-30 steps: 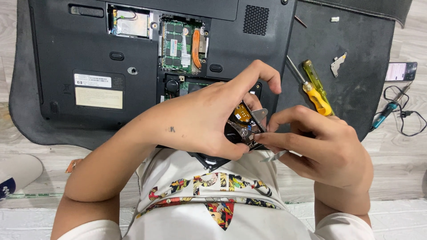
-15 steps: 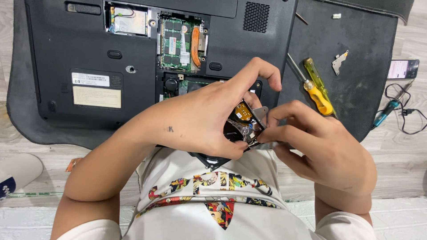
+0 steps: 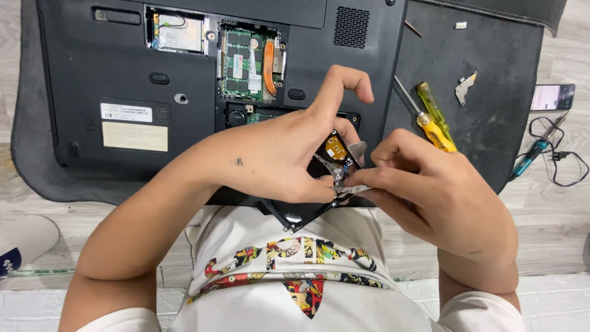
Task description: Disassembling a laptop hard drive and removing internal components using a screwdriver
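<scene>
Here both hands meet over the near edge of an upturned black laptop [image 3: 184, 74], and the thing they work on sits right between them — a small hard drive [image 3: 335, 154] with an orange patch on top and a dark body whose lower corner sticks out below the fingers, just above the person's white printed shirt [image 3: 289, 276].

The left hand [image 3: 289, 154] comes in from the left and is wrapped around the drive, its thumb along the lower edge and its forefinger arched up and over the top. The right hand [image 3: 430, 184] comes in from the right, curled tight, with its fingertips pinching a thin silvery strip [image 3: 355, 187] at the drive's right side. The two hands touch at that spot, so most of the drive is hidden.

The laptop lies bottom-up on a dark mat [image 3: 479, 123], with a bay open and a green circuit board [image 3: 243, 61] showing. On the mat to the right — well clear of the hands — lie a yellow-handled screwdriver [image 3: 433, 120] and a small metal bracket [image 3: 465, 88]. Farther right, on the pale floor [image 3: 553, 215], are a phone [image 3: 553, 97] and a teal-handled tool [image 3: 536, 150] with a black cable.
</scene>
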